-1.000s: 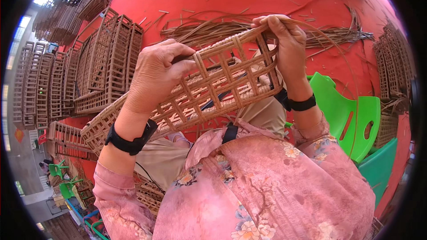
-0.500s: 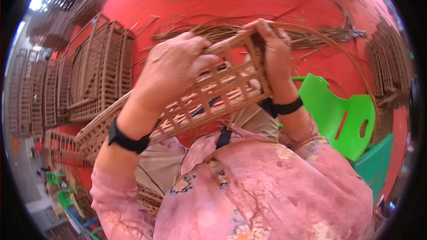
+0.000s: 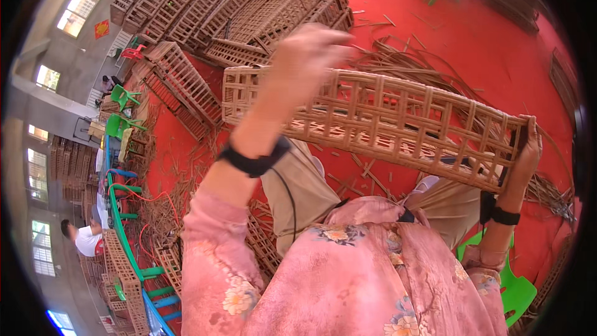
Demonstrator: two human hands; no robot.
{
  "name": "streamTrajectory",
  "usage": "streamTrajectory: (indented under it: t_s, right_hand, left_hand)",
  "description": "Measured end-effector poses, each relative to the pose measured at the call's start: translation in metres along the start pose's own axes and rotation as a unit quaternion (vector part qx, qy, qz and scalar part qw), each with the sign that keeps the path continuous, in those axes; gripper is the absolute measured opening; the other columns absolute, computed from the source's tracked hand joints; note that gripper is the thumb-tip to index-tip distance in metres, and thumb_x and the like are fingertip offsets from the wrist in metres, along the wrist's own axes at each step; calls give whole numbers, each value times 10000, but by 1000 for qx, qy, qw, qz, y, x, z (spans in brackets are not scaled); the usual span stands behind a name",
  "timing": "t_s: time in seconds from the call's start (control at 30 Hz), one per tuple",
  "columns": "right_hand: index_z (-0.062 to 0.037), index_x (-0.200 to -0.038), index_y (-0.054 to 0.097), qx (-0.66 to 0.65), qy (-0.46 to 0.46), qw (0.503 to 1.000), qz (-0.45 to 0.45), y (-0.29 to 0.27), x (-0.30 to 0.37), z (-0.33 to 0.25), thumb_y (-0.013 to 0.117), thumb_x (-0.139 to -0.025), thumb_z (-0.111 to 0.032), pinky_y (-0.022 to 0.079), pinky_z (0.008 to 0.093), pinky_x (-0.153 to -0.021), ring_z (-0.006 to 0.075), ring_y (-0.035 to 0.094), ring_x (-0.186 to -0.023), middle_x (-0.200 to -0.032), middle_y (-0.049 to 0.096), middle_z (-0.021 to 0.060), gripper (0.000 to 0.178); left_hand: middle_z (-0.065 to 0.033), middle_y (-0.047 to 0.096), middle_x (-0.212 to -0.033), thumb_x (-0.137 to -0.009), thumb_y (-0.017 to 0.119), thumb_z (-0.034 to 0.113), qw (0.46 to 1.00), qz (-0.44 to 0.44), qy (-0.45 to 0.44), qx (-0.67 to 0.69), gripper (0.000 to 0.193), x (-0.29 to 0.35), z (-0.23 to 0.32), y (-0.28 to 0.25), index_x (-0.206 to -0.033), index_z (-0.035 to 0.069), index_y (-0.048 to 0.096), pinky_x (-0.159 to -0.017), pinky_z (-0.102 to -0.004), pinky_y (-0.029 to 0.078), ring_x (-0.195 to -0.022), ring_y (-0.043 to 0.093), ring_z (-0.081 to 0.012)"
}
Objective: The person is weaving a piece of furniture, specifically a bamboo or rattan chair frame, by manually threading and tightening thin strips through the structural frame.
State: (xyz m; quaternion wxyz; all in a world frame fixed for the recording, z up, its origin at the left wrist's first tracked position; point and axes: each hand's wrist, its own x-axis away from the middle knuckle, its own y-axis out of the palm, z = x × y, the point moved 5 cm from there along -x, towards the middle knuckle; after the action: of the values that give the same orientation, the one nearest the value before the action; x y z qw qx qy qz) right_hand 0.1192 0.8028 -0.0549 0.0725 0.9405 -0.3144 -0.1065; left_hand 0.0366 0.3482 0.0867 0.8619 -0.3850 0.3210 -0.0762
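A long, shallow brown wicker basket (image 3: pixel 398 112) with open square weave stretches across in front of me above my knees, tipped so its slatted side faces me. My right hand (image 3: pixel 527 149) is wrapped round its right end corner. Over the basket's left part, my left hand (image 3: pixel 305 59) is raised near the upper rim, smeared by motion. Its fingers point to the right, and I cannot make out whether they hold anything. My left forearm covers part of the basket's left end.
Stacked wicker baskets (image 3: pixel 273 15) stand ahead to the left on the red floor (image 3: pixel 398 25). A bundle of loose cane strips (image 3: pixel 429 74) lies beyond my basket. A green chair (image 3: pixel 515 289) is at my right. Far left, a person in white (image 3: pixel 87 239) is beside more baskets.
The view has swung left. My left hand has come off the basket's side and lifted toward its far left part. My right hand still grips the end corner, and the basket lies more level.
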Motion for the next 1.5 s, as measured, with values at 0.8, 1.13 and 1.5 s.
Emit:
streamTrajectory:
  t_s: [0.8,1.13,1.5]
  right_hand:
    - [-42,-856,687,279,-22,959,-43,-4,-173,-9,622,-979,-437,466,302,-591,117,565,-616,-714,625,9,419]
    - [3,-1012,731,398,-78,910,-91,12,-231,-22,657,-957,-416,474,294,-654,106,575,-692,-815,670,22,429]
    - [-16,-1121,729,373,21,926,-58,0,-174,-32,610,-1004,-363,466,240,-569,57,532,-656,-775,600,-12,385]
  left_hand:
    - [-110,501,-1472,-1011,580,169,868,176,-254,388,505,107,-172,-84,-1467,-10,459,-1171,-321,280,-1368,432,-178]
    - [14,690,-1038,-999,627,223,923,156,-259,238,211,144,-143,-92,-1108,62,710,-937,-262,437,-979,581,-76]
    - [-78,684,-1042,-1025,568,142,842,227,-269,408,182,151,-117,-70,-1180,49,552,-849,-282,548,-949,660,-130]
